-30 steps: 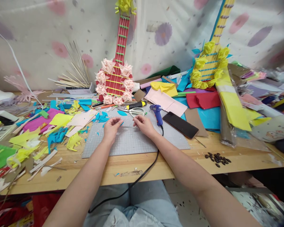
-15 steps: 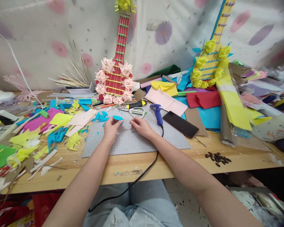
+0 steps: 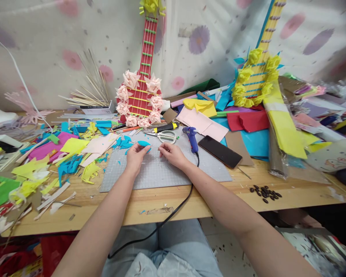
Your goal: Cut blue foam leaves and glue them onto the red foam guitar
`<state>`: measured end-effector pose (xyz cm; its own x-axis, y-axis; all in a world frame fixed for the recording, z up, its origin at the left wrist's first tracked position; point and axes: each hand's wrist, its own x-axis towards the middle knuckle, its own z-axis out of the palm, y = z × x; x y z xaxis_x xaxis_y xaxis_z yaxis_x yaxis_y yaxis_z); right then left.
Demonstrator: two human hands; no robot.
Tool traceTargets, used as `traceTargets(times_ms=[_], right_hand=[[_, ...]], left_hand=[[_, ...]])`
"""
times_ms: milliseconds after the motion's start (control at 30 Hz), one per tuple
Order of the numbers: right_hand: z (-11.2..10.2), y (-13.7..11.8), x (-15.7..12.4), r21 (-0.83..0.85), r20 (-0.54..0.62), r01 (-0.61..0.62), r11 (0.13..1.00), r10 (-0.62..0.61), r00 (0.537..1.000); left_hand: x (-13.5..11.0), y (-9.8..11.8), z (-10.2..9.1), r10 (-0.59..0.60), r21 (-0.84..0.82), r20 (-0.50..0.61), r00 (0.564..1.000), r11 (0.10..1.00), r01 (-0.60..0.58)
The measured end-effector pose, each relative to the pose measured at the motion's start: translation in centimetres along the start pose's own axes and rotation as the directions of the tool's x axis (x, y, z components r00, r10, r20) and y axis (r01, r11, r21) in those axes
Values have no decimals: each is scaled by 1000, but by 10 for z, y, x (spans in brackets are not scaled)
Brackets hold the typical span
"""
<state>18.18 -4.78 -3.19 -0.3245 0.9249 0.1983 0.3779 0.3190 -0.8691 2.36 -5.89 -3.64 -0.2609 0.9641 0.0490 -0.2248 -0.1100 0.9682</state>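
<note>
My left hand point(image 3: 135, 157) pinches a blue paper leaf point(image 3: 144, 143) between thumb and fingers, above the grey cutting mat point(image 3: 161, 177). Across a small gap, my right hand point(image 3: 172, 154) is closed, its thumb and forefinger pressed together. A very thin strand seems to run between the two hands; what the right fingers grip is too small to name. More blue paper leaves point(image 3: 123, 142) lie just behind the left hand. White-handled scissors point(image 3: 167, 137) and a blue glue gun point(image 3: 191, 139) rest on the mat beyond the right hand.
A red paper guitar point(image 3: 140, 100) with pink flowers stands behind the mat, a yellow one point(image 3: 255, 80) at right. A phone point(image 3: 220, 151) lies right of the glue gun, whose black cord point(image 3: 173, 213) crosses the table edge. Paper scraps point(image 3: 72, 146) cover the left side; dark beads point(image 3: 265, 193) lie right.
Almost nothing differs. The blue leaf in my left hand has shifted very slightly; both hands stay in the same place.
</note>
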Motion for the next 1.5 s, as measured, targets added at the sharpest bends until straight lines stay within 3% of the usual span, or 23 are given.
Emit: traceTargets(times_ms=[1500], right_hand=[[0,8,3,-45,35,14,999,-12,999]], left_hand=[[0,1,1,-36,-8,-25,999,999,36]])
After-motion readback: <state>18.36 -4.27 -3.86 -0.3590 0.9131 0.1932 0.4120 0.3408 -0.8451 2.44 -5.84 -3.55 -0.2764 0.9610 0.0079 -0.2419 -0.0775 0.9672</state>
